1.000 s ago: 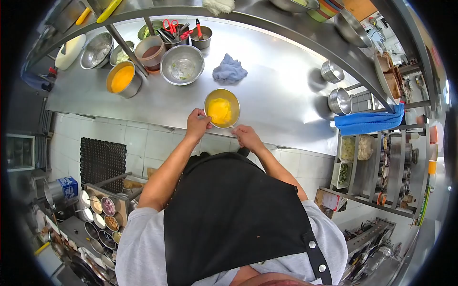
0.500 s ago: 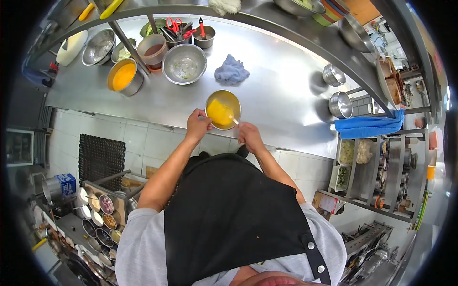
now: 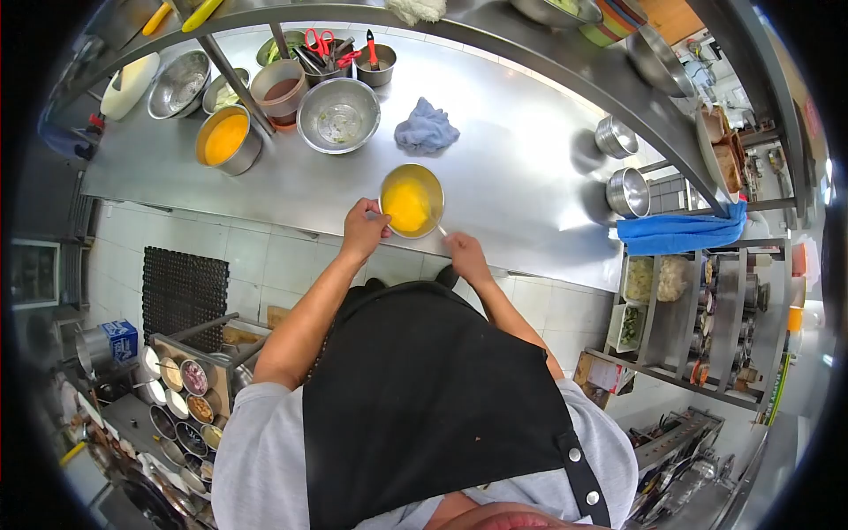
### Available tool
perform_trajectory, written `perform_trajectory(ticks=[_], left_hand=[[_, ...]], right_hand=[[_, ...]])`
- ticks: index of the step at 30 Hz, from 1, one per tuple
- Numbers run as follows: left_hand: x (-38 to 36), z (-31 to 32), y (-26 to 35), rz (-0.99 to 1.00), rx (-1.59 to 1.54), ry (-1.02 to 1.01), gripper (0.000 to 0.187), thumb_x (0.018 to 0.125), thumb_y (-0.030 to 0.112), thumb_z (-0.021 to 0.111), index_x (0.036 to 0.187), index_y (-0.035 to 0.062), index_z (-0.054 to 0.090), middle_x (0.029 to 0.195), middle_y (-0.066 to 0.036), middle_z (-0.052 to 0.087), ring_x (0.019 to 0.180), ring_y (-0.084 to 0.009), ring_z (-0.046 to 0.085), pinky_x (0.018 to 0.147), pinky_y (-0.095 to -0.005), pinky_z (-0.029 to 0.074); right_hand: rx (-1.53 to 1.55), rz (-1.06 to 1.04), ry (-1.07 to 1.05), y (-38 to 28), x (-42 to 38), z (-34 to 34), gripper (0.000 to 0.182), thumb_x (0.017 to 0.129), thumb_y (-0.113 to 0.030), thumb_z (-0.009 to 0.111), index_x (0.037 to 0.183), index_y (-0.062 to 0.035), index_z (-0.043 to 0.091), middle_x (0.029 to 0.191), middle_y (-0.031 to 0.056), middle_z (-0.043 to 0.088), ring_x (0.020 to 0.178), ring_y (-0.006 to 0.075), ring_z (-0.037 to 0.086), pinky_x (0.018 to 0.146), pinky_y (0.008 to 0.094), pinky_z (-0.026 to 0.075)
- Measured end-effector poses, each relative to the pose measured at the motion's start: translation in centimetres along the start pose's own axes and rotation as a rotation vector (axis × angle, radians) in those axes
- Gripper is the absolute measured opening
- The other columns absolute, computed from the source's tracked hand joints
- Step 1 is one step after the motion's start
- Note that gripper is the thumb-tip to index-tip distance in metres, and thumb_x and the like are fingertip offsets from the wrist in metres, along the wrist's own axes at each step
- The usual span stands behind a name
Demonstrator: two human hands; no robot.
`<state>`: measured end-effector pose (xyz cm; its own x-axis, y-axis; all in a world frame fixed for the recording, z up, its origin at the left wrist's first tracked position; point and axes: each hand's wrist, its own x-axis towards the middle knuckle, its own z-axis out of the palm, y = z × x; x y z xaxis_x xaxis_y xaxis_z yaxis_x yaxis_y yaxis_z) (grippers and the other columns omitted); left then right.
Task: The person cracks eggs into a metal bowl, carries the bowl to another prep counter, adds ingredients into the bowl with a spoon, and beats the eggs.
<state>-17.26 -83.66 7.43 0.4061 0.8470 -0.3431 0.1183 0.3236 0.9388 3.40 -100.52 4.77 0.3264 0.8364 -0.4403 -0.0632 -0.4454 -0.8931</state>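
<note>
A small metal bowl point(image 3: 427, 177) holding yellow liquid point(image 3: 406, 207), which looks like beaten egg, is at the front edge of the steel counter. My left hand point(image 3: 364, 231) pinches the bowl's left rim between thumb and fingers. Closed around a thin, pale utensil point(image 3: 442, 231), my right hand point(image 3: 466, 256) is at the bowl's lower right. Only a short piece of that utensil shows at the rim; its kind cannot be made out. Behind the bowl lies a crumpled blue-grey cloth point(image 3: 426, 126).
Back left on the counter point(image 3: 521, 177) stand a wide metal bowl point(image 3: 368, 119), a pot of orange-yellow liquid point(image 3: 226, 134), a brown-filled tub point(image 3: 281, 91) and a pot of scissors and tools point(image 3: 323, 55). A steel shelf point(image 3: 530, 66) runs overhead. Small bowls point(image 3: 628, 192) sit right.
The utensil has swung from inside the bowl to its lower-right rim, with my right hand shifting slightly right and down. The yellow liquid has moved about. My left hand keeps its hold.
</note>
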Motion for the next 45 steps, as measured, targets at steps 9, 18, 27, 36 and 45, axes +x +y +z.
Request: perform_trajectory(ticks=[9,18,27,36,45], left_hand=[[-0.4,0.6,-0.5,0.041,-0.038,-0.008,0.019,0.089,-0.002,0.068,0.092,0.0048,0.051,0.092,-0.010,0.065,0.063,-0.0146,0.065,0.056,-0.0266,0.056],[-1.3,0.4,-0.8,-0.078,-0.120,0.000,0.016,0.092,0.004,0.070,0.092,0.0024,0.054,0.086,-0.008,0.064,0.063,-0.0162,0.066,0.056,-0.0290,0.058],[2.5,-3.8,-2.7,-0.219,-0.081,-0.084,0.016,0.095,0.013,0.068,0.087,0.0035,0.057,0.079,-0.007,0.062,0.059,-0.0167,0.065,0.053,-0.0286,0.057],[-1.2,1.5,-3.2,-0.340,-0.525,-0.065,0.013,0.093,-0.003,0.062,0.086,0.0028,0.054,0.086,-0.011,0.064,0.077,-0.0226,0.070,0.076,-0.0331,0.064],[-0.5,1.8,-3.8,-0.240,-0.522,-0.070,0.019,0.090,-0.007,0.065,0.077,0.0023,0.055,0.085,-0.010,0.063,0.076,-0.0206,0.068,0.077,-0.0339,0.065]], right_hand=[[0.041,0.052,-0.029,0.8,0.0,0.2,0.024,0.098,-0.022,0.059,0.096,-0.0013,0.070,0.063,0.0039,0.057,0.055,0.0132,0.053,0.054,0.0312,0.044],[-0.017,-0.062,0.029,-0.8,0.5,1.3,0.024,0.099,-0.021,0.056,0.094,-0.0035,0.071,0.058,0.0000,0.050,0.048,0.0099,0.047,0.045,0.0287,0.040],[-0.313,-0.195,0.094,-2.8,0.9,0.3,0.027,0.098,-0.021,0.055,0.094,-0.0003,0.071,0.060,0.0024,0.055,0.050,0.0132,0.051,0.048,0.0323,0.044],[-0.301,-0.195,0.114,-1.1,2.1,0.2,0.029,0.096,-0.023,0.054,0.096,0.0004,0.072,0.061,0.0043,0.055,0.051,0.0156,0.054,0.050,0.0341,0.044],[-0.048,0.041,0.014,-2.7,0.0,0.3,0.026,0.100,-0.023,0.054,0.098,-0.0025,0.070,0.061,-0.0014,0.050,0.050,0.0090,0.047,0.047,0.0281,0.041]])
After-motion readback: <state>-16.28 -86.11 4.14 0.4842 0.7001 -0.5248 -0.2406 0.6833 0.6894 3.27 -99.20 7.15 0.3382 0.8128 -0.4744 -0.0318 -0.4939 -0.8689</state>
